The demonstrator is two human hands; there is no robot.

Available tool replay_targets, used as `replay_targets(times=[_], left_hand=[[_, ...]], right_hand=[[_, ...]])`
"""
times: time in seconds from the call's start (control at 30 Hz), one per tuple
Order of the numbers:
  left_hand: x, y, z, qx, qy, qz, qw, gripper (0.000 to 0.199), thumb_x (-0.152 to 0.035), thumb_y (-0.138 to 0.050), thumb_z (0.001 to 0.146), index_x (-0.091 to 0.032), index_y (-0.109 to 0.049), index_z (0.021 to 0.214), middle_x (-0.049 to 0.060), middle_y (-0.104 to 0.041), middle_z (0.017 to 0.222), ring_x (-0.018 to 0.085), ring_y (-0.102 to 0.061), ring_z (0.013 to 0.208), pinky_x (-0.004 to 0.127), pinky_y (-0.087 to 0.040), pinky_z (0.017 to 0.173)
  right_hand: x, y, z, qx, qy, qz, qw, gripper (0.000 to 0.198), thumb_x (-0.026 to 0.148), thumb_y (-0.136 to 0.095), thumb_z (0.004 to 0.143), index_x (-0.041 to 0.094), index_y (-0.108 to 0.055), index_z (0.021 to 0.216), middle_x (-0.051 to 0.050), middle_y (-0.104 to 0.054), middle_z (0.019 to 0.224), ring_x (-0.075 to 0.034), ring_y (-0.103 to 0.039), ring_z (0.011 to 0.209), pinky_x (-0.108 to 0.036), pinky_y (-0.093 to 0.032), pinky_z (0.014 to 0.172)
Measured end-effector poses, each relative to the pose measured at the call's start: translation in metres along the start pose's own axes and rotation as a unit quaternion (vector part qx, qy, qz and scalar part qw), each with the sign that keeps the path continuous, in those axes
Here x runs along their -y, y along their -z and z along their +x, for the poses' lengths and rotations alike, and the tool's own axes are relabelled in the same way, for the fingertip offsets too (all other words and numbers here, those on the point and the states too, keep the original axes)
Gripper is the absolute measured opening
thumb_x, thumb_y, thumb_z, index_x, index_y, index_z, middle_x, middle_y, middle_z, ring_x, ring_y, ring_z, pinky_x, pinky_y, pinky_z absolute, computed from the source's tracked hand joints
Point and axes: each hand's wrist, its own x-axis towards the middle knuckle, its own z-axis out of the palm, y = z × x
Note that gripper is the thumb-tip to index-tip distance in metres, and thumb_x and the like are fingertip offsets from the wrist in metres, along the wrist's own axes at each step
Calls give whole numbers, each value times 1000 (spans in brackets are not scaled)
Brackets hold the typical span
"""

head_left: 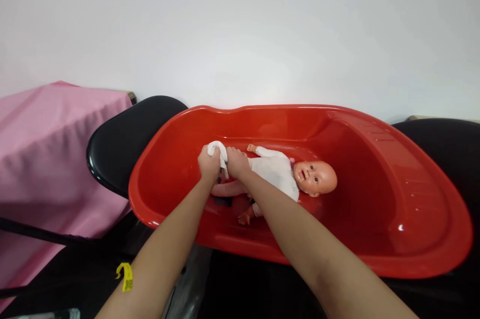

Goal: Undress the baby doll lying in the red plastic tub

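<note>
White cloth (218, 151) clenched in both hands' fingers (210, 161) over doll (277, 174), mid red tub (375, 124), rims well apart.

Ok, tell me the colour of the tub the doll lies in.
Red, glossy plastic tub; the head view shows it.

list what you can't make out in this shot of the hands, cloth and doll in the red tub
- Head view: the doll's feet are hidden behind the left hand and right hand.
- Most of the white cloth is bunched inside both fists, so its size and shape are unclear.
- The right forearm covers the doll's near side and part of the tub floor.
- The print on the yellow tag is too small to read.
</note>
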Motion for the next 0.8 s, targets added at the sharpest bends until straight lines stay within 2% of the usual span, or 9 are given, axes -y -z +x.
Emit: replay_targets(times=[0.1,0.2,0.33,0.5,0.63,0.7,0.8], left_hand=[[-1,1,2,1,-3,19,1000,18,-35,-60,86,-21,-68,94,6,-73,95,21,-68,88,29,-48,76],[1,3,7,-11,-2,57,998,26,-41,-54,90,-20,-62,76,5,-69,78,20,-63,75,29,-45,71],[4,6,13,-39,21,90,995,44,-51,-47,94,-21,-53,63,4,-60,64,18,-55,63,30,-44,67],[1,7,12,-61,4,51,997,37,-49,-50,94,-19,-63,76,4,-67,76,19,-60,73,30,-48,76],[-2,6,12,-70,24,-67,995,30,-46,-58,90,-18,-66,95,6,-70,94,19,-65,86,29,-51,80],[-2,4,12,-44,56,-126,989,31,-43,-64,85,-16,-64,100,7,-70,97,18,-66,84,29,-53,76],[1,1,10,31,101,-167,980,30,-37,-70,78,-13,-65,96,9,-71,94,19,-67,77,30,-54,69]], right_hand=[[2,0,-2,11,10,-3,1000,31,30,-56,95,18,-54,124,-15,-63,130,-30,-58,122,-47,-45,100],[3,-1,-2,30,9,8,999,40,37,-61,92,19,-53,126,-15,-61,135,-32,-57,124,-51,-44,102],[0,-4,-1,36,-8,11,999,30,32,-50,97,18,-54,124,-15,-62,134,-32,-58,123,-52,-44,101],[-7,-7,1,34,-15,-7,999,31,29,-53,95,20,-54,125,-16,-60,137,-31,-58,124,-50,-44,101],[-8,-8,2,40,-37,-2,999,36,31,-60,91,19,-54,125,-17,-61,135,-30,-59,124,-47,-44,101],[-7,-7,3,37,-44,5,998,36,33,-60,92,19,-54,124,-18,-61,134,-30,-59,124,-46,-44,101],[-8,-4,4,25,-60,19,998,35,36,-56,95,19,-54,125,-19,-62,132,-29,-60,123,-45,-45,100]])
